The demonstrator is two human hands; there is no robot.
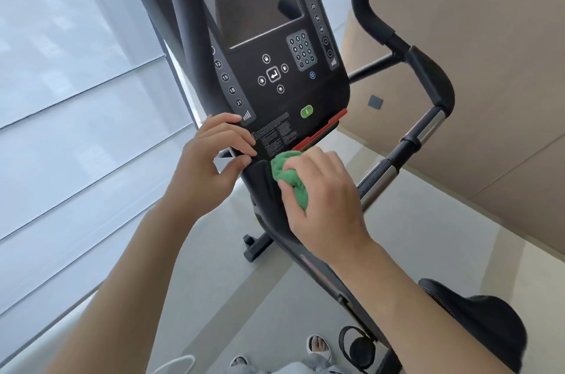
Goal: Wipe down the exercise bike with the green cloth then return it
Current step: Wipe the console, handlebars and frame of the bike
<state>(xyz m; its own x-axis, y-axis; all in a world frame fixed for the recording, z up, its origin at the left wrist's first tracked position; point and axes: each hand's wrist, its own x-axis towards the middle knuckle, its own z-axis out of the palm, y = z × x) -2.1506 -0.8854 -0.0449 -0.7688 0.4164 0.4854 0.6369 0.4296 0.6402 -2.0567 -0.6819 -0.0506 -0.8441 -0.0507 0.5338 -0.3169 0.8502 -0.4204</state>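
The exercise bike's black console (pixel 260 37) fills the upper middle, with a dark screen, keypad and a green button. My right hand (pixel 324 199) is shut on the crumpled green cloth (pixel 289 176), pressed against the black column just under the console's red bottom edge. My left hand (pixel 211 162) grips the console's lower left corner, fingers on its face and thumb beneath. The bike's black saddle (pixel 477 321) shows at the lower right.
A chrome and black handlebar (pixel 406 144) runs along the right of the console, and an upright padded grip (pixel 189 37) stands at its left. White window blinds (pixel 76 129) cover the left side. A beige wall is at the right. My sandalled feet (pixel 318 346) stand on grey floor.
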